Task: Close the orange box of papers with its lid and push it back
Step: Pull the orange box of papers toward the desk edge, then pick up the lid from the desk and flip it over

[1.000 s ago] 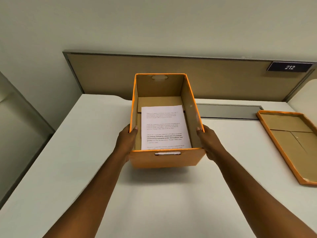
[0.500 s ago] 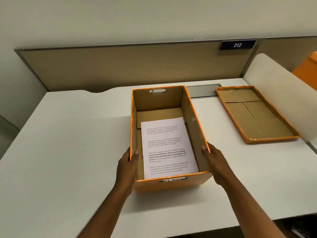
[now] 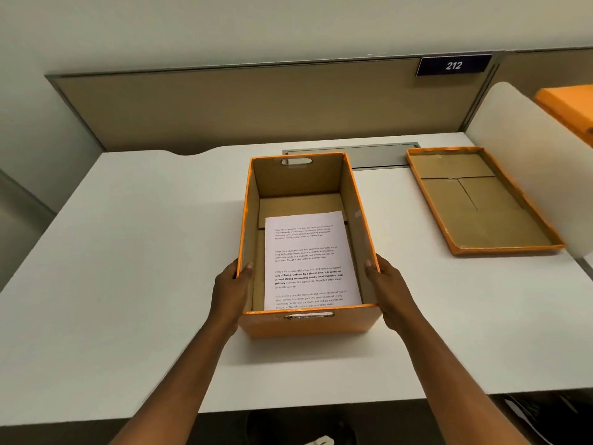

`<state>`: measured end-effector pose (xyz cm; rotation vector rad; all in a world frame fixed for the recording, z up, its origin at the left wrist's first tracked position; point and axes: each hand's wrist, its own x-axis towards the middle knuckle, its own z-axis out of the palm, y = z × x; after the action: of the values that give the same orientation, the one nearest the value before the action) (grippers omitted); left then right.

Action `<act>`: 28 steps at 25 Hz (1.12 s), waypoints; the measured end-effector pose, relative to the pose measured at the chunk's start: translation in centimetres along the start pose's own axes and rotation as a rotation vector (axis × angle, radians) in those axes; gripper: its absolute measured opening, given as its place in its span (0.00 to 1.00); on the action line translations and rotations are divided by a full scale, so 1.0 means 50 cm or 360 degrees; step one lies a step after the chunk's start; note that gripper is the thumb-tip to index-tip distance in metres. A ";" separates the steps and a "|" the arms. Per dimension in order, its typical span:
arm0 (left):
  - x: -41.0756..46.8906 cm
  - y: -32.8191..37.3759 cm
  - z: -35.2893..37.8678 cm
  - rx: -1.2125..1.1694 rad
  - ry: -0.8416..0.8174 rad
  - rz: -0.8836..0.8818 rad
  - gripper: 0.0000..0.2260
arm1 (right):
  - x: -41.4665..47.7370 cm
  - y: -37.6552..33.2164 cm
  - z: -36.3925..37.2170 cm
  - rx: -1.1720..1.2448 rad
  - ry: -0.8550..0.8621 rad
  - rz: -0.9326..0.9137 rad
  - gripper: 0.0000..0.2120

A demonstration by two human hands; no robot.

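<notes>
While the open orange box (image 3: 308,326) sits mid-surface (image 3: 128,252), the left hand (image 3: 229,290) and right hand (image 3: 386,289) each hold a grip on its near side walls, thumbs over the rims. Papers (image 3: 309,261) lie inside. Its lid (image 3: 478,203) rests upturned, well apart to the right.

Orange box (image 3: 308,326) and lid (image 3: 481,203): matt cardboard, raw brown inside. Paper (image 3: 309,261): smooth white, printed. Table (image 3: 128,252): smooth matt white. Partition (image 3: 224,104): beige, cloth-like.
</notes>
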<state>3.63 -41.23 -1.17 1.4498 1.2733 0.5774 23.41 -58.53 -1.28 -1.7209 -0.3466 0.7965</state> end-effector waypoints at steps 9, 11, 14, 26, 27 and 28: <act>-0.006 0.012 -0.002 0.0177 -0.0018 -0.0053 0.23 | 0.013 0.004 -0.002 -0.0076 -0.0037 0.0046 0.15; -0.015 0.031 -0.006 0.0458 0.0092 0.0025 0.29 | 0.018 0.005 -0.013 0.0054 0.0013 0.0092 0.21; -0.042 0.076 0.008 0.0757 0.0386 0.0462 0.26 | 0.045 0.013 -0.063 0.0263 0.0364 0.0100 0.14; -0.154 0.262 0.447 0.0478 -0.0581 0.0934 0.10 | 0.236 0.083 -0.434 0.0152 0.1253 0.0389 0.15; -0.151 0.265 0.504 0.0540 -0.0684 0.0854 0.12 | 0.245 0.084 -0.461 0.0122 0.1301 0.0385 0.17; -0.144 0.266 0.559 0.0587 -0.0747 0.0773 0.15 | 0.253 0.083 -0.486 0.0105 0.1343 0.0383 0.20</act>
<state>30.79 -56.80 4.19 2.0814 0.6732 0.2862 48.08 -70.04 -6.46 -1.8881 0.4609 0.1858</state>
